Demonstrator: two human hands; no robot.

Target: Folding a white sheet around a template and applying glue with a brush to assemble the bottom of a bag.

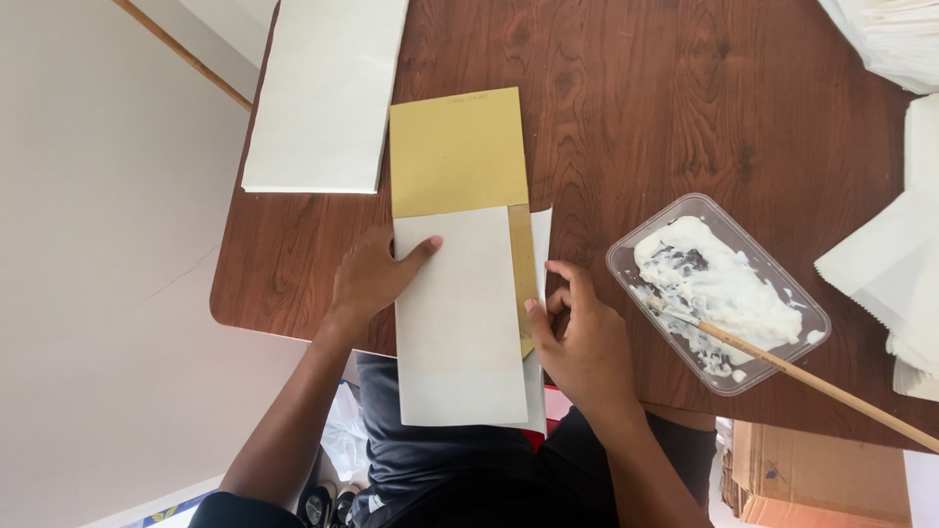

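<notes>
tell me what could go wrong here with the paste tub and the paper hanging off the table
The white sheet overhangs the table edge toward the lap, so it may sag or crease if the left hand lifts. The stick lies propped in the paste tub close to the right hand; a bump could tip it and smear paste on the wood. The right fingers may drag the fold askew.

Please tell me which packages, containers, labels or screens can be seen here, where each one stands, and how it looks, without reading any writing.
Plastic tray: on the wooden table, beside the right hand; clear, rectangular, rounded corners, holding white paste with a wooden stick resting in it.
Cardboard box: below the table edge, lower right; brown, only partly visible.
Labels, signs, screens: none in view.
</notes>
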